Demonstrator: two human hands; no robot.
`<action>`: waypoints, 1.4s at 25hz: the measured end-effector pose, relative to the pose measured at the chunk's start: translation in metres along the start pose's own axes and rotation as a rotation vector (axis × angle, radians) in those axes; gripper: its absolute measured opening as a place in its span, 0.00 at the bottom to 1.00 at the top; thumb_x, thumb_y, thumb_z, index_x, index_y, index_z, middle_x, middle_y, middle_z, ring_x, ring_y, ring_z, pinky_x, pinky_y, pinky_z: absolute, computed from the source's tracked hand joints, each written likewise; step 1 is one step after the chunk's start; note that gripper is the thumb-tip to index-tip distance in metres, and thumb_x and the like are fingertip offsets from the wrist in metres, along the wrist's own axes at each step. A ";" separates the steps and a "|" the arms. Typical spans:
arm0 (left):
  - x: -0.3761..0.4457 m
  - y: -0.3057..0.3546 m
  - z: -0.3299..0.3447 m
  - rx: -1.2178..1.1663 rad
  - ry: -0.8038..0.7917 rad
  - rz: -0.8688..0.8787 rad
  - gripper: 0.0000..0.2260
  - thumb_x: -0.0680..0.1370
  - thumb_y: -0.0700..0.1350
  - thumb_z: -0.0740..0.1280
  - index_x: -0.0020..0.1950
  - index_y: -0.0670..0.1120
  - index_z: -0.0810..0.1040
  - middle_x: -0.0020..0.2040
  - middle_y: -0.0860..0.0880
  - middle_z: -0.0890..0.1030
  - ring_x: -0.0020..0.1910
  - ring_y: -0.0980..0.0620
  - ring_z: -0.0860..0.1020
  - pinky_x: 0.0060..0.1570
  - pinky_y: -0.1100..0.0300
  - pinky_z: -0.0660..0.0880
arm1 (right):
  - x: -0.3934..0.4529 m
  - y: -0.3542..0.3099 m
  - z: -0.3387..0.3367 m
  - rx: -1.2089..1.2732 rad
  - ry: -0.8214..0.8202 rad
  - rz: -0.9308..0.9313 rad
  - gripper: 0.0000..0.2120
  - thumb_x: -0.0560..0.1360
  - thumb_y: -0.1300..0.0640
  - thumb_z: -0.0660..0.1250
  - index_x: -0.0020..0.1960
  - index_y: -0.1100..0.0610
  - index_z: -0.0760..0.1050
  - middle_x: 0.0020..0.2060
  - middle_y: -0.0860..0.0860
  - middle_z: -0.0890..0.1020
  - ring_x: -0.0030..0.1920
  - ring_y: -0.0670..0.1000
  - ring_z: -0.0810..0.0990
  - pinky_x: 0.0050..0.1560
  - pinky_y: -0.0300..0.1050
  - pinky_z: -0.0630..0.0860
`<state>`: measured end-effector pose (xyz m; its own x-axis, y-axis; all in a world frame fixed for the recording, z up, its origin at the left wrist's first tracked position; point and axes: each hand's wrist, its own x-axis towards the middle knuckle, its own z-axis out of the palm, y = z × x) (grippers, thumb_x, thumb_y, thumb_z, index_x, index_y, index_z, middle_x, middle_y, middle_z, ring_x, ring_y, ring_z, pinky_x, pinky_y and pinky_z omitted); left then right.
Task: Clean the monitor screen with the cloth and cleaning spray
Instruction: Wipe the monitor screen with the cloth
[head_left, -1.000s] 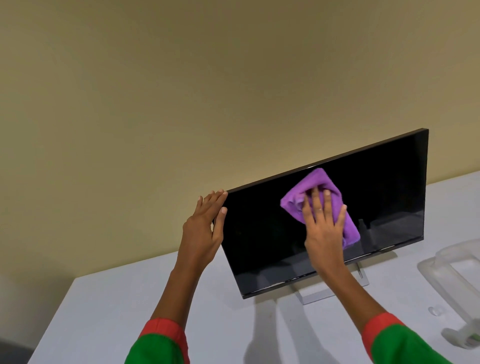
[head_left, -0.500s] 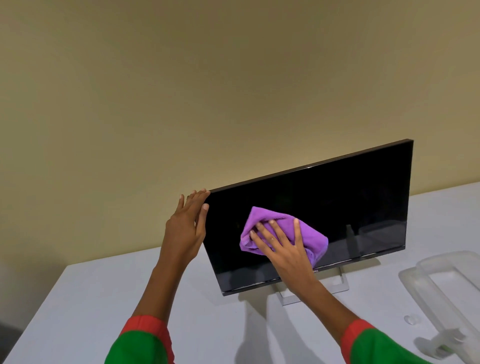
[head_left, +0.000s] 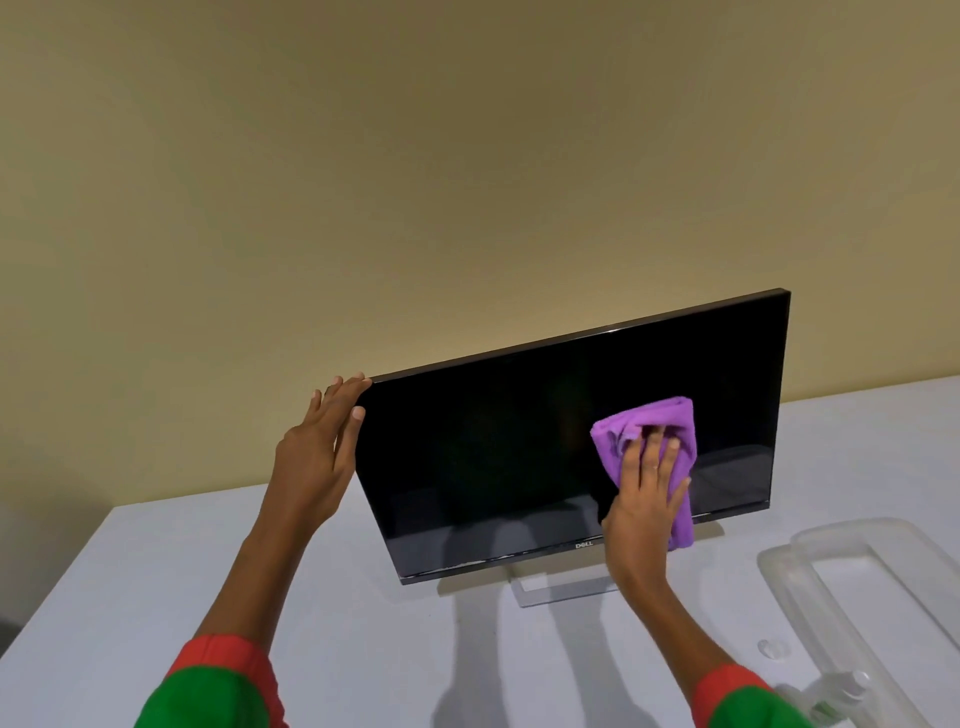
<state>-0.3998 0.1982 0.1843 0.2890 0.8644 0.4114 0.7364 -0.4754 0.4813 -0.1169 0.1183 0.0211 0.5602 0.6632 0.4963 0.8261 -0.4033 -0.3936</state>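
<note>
On the white table (head_left: 363, 623) the monitor (head_left: 519, 457) stands tilted on its stand, dark and facing me; to wipe it well I should work in long overlapping passes across the glass, pressing lightly so the panel does not rock; my left hand (head_left: 317, 457) braces the upper left corner, fingers open and curled over the edge, thumb on the front, and it ought to bear against each stroke; my right hand (head_left: 641, 499) lies flat and spread on the cloth (head_left: 654, 421), pinning it to the lower right of the screen rather than clutching it; the fold should be kept smooth; the spray (head_left: 826, 699) lies at the table's near right edge, beside a clear tray (head_left: 795, 571), untouched.
</note>
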 end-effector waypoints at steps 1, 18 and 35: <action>0.000 0.001 0.000 -0.005 0.005 -0.007 0.17 0.81 0.48 0.52 0.69 0.54 0.67 0.70 0.54 0.68 0.71 0.58 0.54 0.69 0.51 0.62 | -0.010 -0.005 0.004 -0.031 -0.020 -0.036 0.49 0.57 0.77 0.72 0.73 0.62 0.55 0.73 0.63 0.59 0.72 0.66 0.56 0.62 0.75 0.64; 0.005 0.001 -0.001 0.015 -0.001 0.002 0.17 0.81 0.48 0.53 0.68 0.52 0.69 0.70 0.51 0.70 0.71 0.55 0.60 0.69 0.58 0.58 | 0.057 0.023 -0.032 -0.045 0.071 -0.090 0.46 0.62 0.76 0.66 0.75 0.59 0.54 0.75 0.62 0.57 0.75 0.64 0.51 0.68 0.74 0.53; 0.005 -0.003 -0.006 -0.007 -0.023 0.032 0.16 0.82 0.45 0.54 0.69 0.50 0.69 0.70 0.49 0.70 0.72 0.51 0.62 0.68 0.53 0.63 | -0.006 -0.086 0.019 -0.314 0.052 -1.241 0.35 0.72 0.57 0.66 0.75 0.54 0.55 0.76 0.52 0.60 0.74 0.56 0.60 0.71 0.67 0.53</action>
<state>-0.4038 0.2032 0.1897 0.3264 0.8523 0.4087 0.7226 -0.5037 0.4735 -0.1924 0.1611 0.0369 -0.5968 0.6776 0.4297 0.7688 0.3295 0.5481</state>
